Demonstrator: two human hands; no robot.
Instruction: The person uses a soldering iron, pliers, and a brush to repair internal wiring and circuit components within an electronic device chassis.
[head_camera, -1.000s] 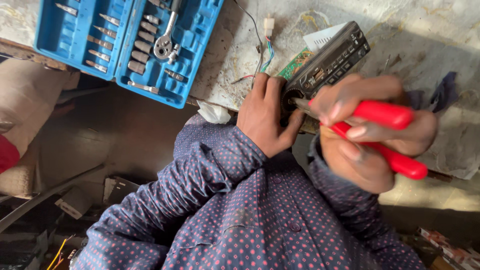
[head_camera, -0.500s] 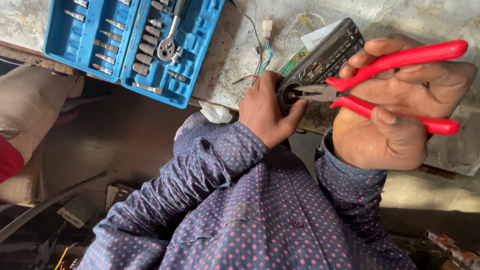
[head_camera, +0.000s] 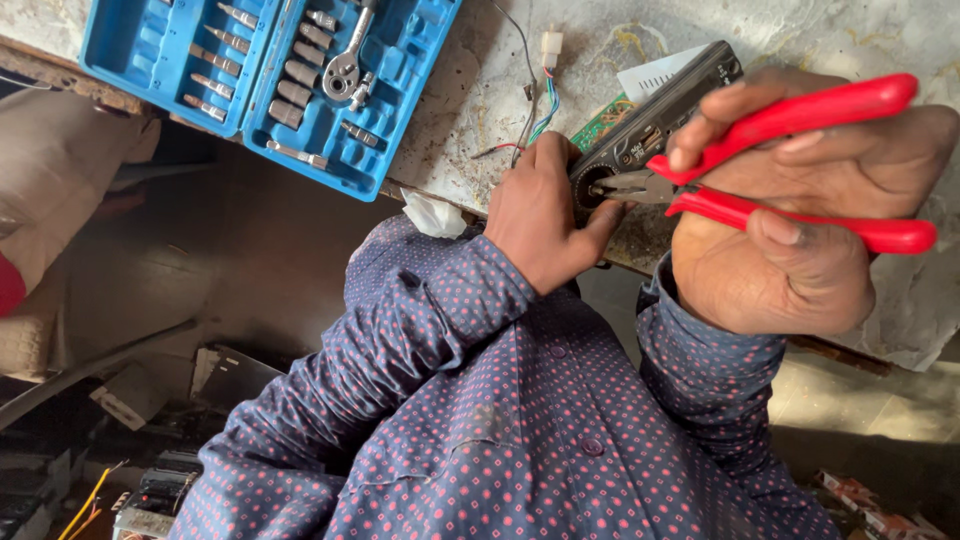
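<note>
Tools fill an open blue case (head_camera: 270, 85) that lies at the near edge of the worktop (head_camera: 700, 30), off to the left. The case has two halves. One half holds a row of thin bits, and the other holds a silver ratchet (head_camera: 345, 65) and a row of small sockets. Between the case and the hands lie a few thin wires (head_camera: 535, 105) with one small white plug (head_camera: 550, 45) at the end. A bit of green circuit board (head_camera: 600, 125) and a white ribbed piece (head_camera: 650, 80) poke out from behind the black box. A crumpled white scrap (head_camera: 435, 212) sits right at the worktop's near edge.

One black box (head_camera: 650, 125) with buttons on its face lies tilted on the worktop, close to the near edge. The left hand (head_camera: 545, 215) is wrapped around its near end, with the thumb pressed against the front by a round knob.

The right hand (head_camera: 790, 230) holds one pair of pliers (head_camera: 760, 160) with two red handles. Its fingers (head_camera: 720, 115) curl around the handles, which stand a little apart. The metal tips are nearly closed and touch the round knob, just beside the left thumb. Both arms wear a dark blue shirt with red dots (head_camera: 500, 420).
</note>
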